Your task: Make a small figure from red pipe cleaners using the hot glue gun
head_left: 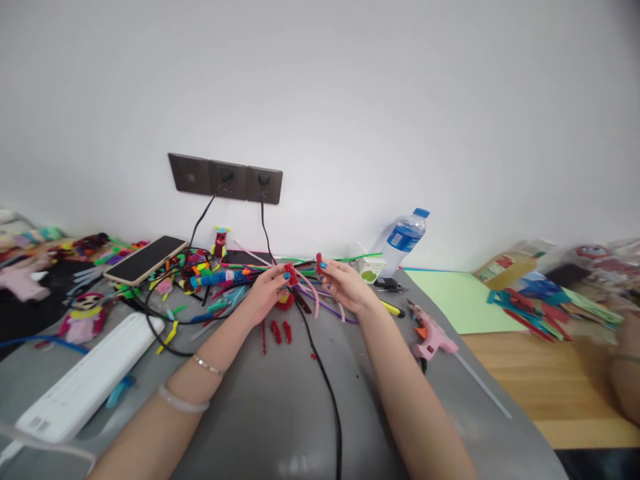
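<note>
Left hand [270, 291]: thumb and fingertips closed on a red piece [291, 275]. Right hand [345, 283]: pinches a second red piece [319, 264], just beside the first, apart. Red strips [281, 332] lie on the table [300, 400], nearer the wearer than both grips.

The black cable [324, 380] crosses the front of the grey desk [250, 420], with open surface on both sides. The white power strip [90, 380] blocks the left, the pink glue gun [434, 339] the right, and tangled craft stems [225, 303] the back.
</note>
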{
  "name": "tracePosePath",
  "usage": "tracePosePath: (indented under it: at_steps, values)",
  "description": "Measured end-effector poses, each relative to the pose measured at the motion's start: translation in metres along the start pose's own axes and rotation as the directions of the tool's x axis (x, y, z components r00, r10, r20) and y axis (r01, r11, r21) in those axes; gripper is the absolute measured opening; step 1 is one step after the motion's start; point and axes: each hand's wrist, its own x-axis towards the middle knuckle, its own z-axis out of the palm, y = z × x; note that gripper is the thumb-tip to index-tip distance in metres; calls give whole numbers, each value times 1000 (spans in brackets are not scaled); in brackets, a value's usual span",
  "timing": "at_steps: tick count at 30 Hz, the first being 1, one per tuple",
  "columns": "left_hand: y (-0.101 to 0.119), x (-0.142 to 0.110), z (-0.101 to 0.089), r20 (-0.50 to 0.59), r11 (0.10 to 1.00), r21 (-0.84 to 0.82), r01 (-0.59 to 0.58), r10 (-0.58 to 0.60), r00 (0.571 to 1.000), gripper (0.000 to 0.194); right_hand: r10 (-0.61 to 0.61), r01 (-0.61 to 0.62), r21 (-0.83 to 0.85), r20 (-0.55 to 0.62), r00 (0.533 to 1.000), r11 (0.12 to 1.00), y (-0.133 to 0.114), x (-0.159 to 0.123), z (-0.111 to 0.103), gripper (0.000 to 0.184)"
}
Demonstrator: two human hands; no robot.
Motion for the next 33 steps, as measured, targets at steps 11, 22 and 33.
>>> tracePosePath:
  at_steps: [11,22,33]
  values:
    - [-4,3,-1,-111,999,40,-14,19,994,40,-17,16,56,24,1000,998,46,18,10,39]
    - [-2,0,2,-100,993,113,-22,34,994,37,-61,60,-55,-18,998,997,47,14,17,43]
    - [-4,1,1,-96,990,140,-22,35,995,36,-106,103,-161,-11,994,981,46,12,15,41]
